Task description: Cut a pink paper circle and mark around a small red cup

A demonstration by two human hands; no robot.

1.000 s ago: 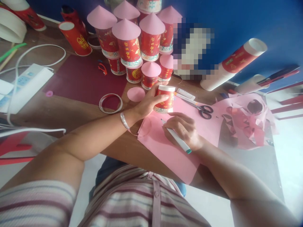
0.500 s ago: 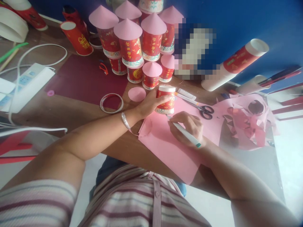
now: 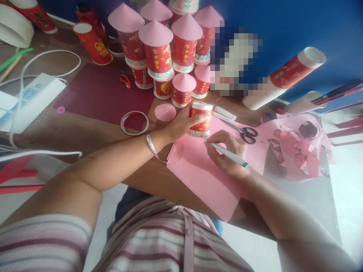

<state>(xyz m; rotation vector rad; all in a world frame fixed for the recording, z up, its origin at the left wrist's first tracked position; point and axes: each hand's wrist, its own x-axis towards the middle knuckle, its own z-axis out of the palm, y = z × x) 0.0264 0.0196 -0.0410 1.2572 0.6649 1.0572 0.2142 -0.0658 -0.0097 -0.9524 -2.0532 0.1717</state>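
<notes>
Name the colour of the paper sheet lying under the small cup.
Pink: the sheet shows best in the head view.

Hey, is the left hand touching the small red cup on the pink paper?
Touching. The head view shows the left hand wrapped round the red cup, fingers across its side, no gap.

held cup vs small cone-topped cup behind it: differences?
Top: the held cup shows a bare white end; the cone-topped cup wears a pink paper cone.
Contact: left hand grips the held cup, with the right hand putting a pen at its base; the cone-topped cup is untouched.
Footing: held cup on the pink sheet, cone-topped cup on the table.
Both are small, red, gold-printed.
</notes>
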